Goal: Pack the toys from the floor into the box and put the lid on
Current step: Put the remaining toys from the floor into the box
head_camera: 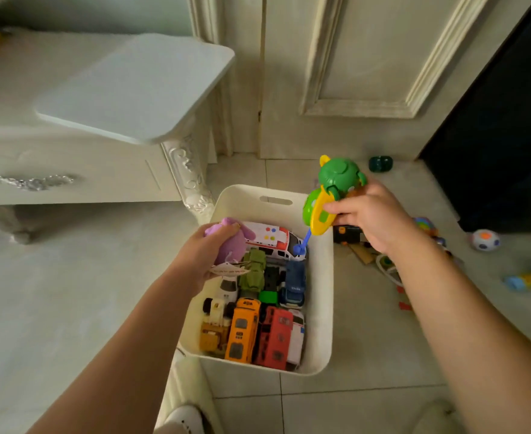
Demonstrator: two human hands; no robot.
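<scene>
Left hand (206, 255): clenched round a purple plush toy (231, 242); a paper tag hangs beneath the fingers.
Right hand (370, 220): grasping a green-and-yellow plastic toy (330, 195), thumb on the yellow part; a blue cord with a small blue piece (300, 247) dangles from it.
Box (320, 308): white, open, on the floor between the two forearms. The left hand is over its far left side, the right hand above its far right corner.
Inside the box, below the left hand: white-and-red ambulance (273, 239), green army truck (253, 270), blue truck (295, 283).
Inside the box, nearer the person: orange bus (243, 330), red bus (275, 336), yellow digger (214, 330), packed side by side.
Floor under the right hand: black-and-orange toy (347, 234), just beside the box wall.
Floor right of the right hand: spotted ball (485, 240), light blue toy (530, 278).
Floor beyond the right hand: dark green toy (380, 163), near the door.
Beyond the left hand: flat white panel (138, 86) with rounded corners, lying on a white cabinet (70, 170). Whether it is the lid, cannot tell.
</scene>
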